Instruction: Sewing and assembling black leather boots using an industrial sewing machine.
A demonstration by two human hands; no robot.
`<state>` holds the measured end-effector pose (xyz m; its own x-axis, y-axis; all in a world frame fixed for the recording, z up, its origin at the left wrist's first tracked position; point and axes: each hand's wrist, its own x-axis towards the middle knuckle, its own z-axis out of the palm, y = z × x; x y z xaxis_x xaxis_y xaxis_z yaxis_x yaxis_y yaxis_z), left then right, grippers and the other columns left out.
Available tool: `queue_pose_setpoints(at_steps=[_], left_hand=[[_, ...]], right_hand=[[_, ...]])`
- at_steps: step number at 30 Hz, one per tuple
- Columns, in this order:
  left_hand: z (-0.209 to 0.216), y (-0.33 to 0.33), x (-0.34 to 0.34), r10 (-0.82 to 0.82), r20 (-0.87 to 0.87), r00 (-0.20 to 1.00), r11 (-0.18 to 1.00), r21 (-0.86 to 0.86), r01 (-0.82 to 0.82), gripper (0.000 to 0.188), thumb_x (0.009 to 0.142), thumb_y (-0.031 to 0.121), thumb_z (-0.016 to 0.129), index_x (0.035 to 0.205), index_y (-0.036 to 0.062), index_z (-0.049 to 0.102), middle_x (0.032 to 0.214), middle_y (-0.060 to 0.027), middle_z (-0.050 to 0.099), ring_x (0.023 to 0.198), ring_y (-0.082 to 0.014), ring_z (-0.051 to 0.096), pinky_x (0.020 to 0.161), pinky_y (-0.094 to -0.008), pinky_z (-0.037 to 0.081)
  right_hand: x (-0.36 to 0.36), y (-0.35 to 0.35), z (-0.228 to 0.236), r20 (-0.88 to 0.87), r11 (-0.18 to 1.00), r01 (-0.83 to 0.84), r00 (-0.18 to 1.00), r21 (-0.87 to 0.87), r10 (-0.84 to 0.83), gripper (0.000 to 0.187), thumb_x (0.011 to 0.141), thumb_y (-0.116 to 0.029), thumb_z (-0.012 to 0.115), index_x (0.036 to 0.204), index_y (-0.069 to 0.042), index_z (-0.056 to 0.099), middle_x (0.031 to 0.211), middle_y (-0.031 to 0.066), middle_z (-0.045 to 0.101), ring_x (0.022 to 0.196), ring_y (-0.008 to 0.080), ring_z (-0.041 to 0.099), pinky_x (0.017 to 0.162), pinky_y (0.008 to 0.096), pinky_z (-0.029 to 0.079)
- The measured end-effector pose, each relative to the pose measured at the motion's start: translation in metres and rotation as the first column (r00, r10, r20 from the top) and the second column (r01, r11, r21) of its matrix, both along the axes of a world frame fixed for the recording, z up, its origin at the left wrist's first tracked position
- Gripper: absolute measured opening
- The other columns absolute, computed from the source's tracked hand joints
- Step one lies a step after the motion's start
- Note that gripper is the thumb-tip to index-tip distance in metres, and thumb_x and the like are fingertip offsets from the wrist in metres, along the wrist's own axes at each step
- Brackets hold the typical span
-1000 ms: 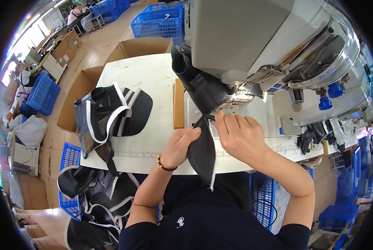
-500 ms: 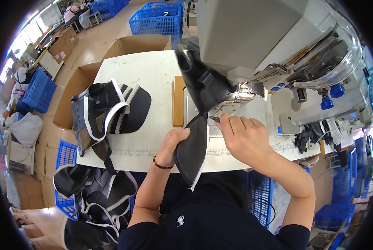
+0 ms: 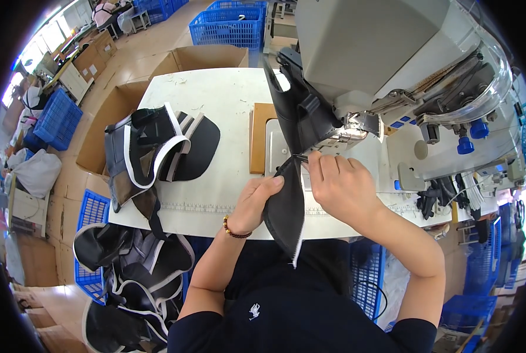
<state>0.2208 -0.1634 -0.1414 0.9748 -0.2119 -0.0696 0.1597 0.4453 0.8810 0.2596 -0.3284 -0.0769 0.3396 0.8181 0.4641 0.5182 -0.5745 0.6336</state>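
Note:
A black leather-like piece point(image 3: 284, 206) with a white edge hangs toward me, pinched between the thumb and fingers of my left hand point(image 3: 257, 200). It narrows at its far end, where it joins a larger black part with a strap loop point(image 3: 307, 112) lying at the sewing machine point(image 3: 363, 47). My right hand point(image 3: 342, 185) is closed around a small dark pointed tool point(image 3: 301, 157), mostly hidden by the fingers. The tool's tip lies against the narrow join; whether it is tweezers or snips I cannot tell.
Black pieces with white trim point(image 3: 148, 147) lie on the white table point(image 3: 227, 88) at the left. More trimmed pieces point(image 3: 133, 259) pile over a blue basket point(image 3: 92, 215) below. Cardboard boxes point(image 3: 207, 57) stand behind the table. Black and white strips point(image 3: 445, 191) sit at the right.
Both hands and the black piece have shifted slightly right in view. The tool's tip has come in against the narrow join, and the left hand has moved closer to the right one.

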Motion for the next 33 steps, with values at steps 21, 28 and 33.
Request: queue_pose_setpoints(at_steps=[21, 28, 33], left_hand=[[-0.009, 0.015, -0.015, 0.019, 0.072, 0.997, 0.997, 0.078, -0.024, 0.029, 0.089, 0.019, 0.044, 0.074, -0.0023, 0.057, 0.068, -0.0022, 0.057, 0.059, -0.0053, 0.05, 0.052, -0.0179, 0.038], [-0.033, 0.027, -0.006, -0.014, -0.005, 1.0, 0.989, -0.144, 0.013, 0.031, 0.086, 0.018, 0.043, 0.083, -0.0073, 0.06, 0.074, -0.0096, 0.062, 0.062, -0.0115, 0.059, 0.056, -0.0205, 0.046], [-0.031, 0.03, -0.005, -0.029, -0.022, 0.999, 0.992, -0.123, 0.026, 0.033, 0.086, 0.019, 0.042, 0.083, -0.0085, 0.06, 0.073, -0.0108, 0.063, 0.062, -0.013, 0.059, 0.056, -0.0201, 0.046]], right_hand=[[-0.001, 0.007, -0.004, 0.026, 0.999, -0.044, 0.999, 0.01, 0.043, 0.014, 0.057, -0.009, 0.058, 0.067, 0.0, 0.058, 0.052, -0.0023, 0.037, 0.046, 0.0074, 0.039, 0.039, 0.0195, 0.029], [-0.003, 0.0, -0.005, -0.157, 1.0, -0.01, 0.988, -0.006, 0.009, 0.016, 0.063, -0.012, 0.058, 0.073, 0.001, 0.056, 0.054, -0.0013, 0.039, 0.047, 0.0089, 0.046, 0.042, 0.0205, 0.037], [-0.009, -0.005, -0.004, -0.16, 0.994, -0.052, 0.985, 0.1, 0.068, 0.017, 0.057, -0.01, 0.058, 0.07, 0.002, 0.057, 0.052, -0.0017, 0.039, 0.046, 0.008, 0.045, 0.039, 0.0199, 0.034]])
